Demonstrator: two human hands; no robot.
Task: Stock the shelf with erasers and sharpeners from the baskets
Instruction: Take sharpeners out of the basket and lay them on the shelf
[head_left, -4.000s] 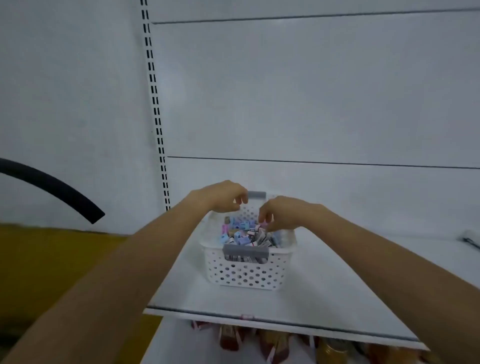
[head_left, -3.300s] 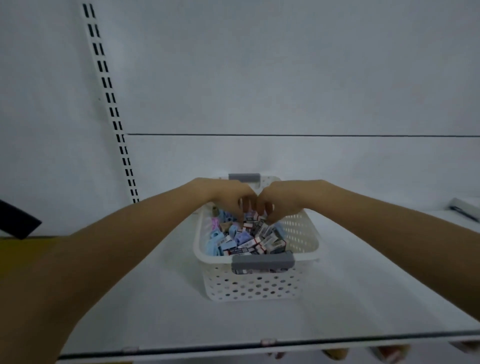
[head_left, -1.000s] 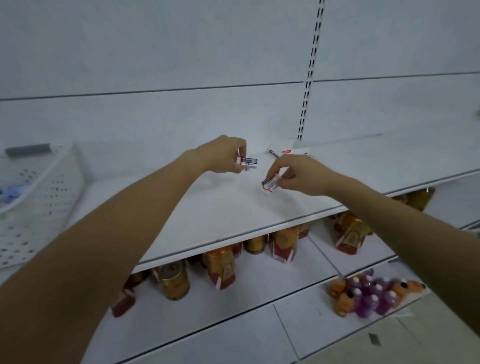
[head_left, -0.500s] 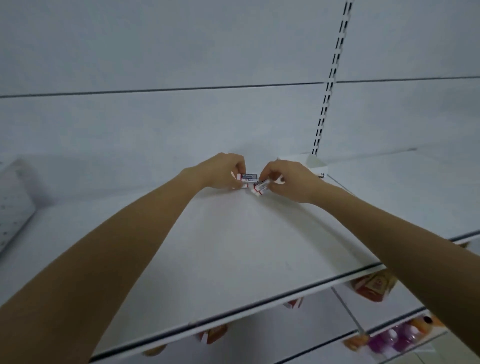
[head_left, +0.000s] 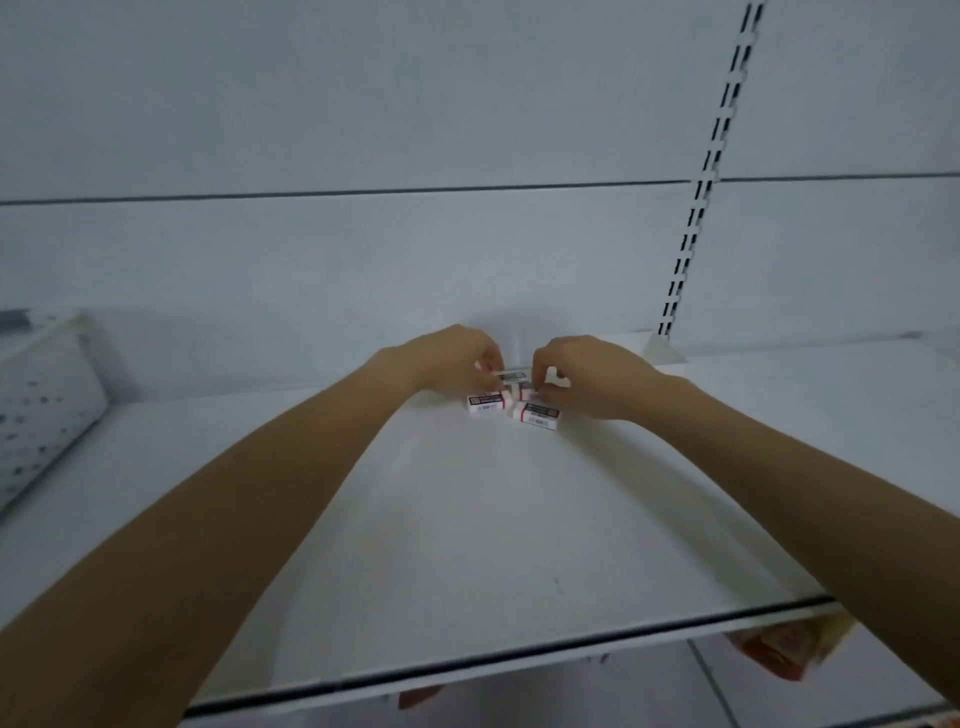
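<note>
The left hand (head_left: 452, 358) and right hand (head_left: 587, 376) are meeting near the back edge of the shelf (head_left: 467, 545), fingers curled, each pinching one of the sleeved erasers (head_left: 514, 375) between them. Two loose erasers (head_left: 487, 404) are lying flat side by side just in front. A white basket (head_left: 47, 395) is sitting at the shelf's left end.

Left hand (head_left: 448, 359) and right hand (head_left: 589, 380) pinch white erasers (head_left: 487, 404) near the back of the shelf (head_left: 467, 545).
</note>
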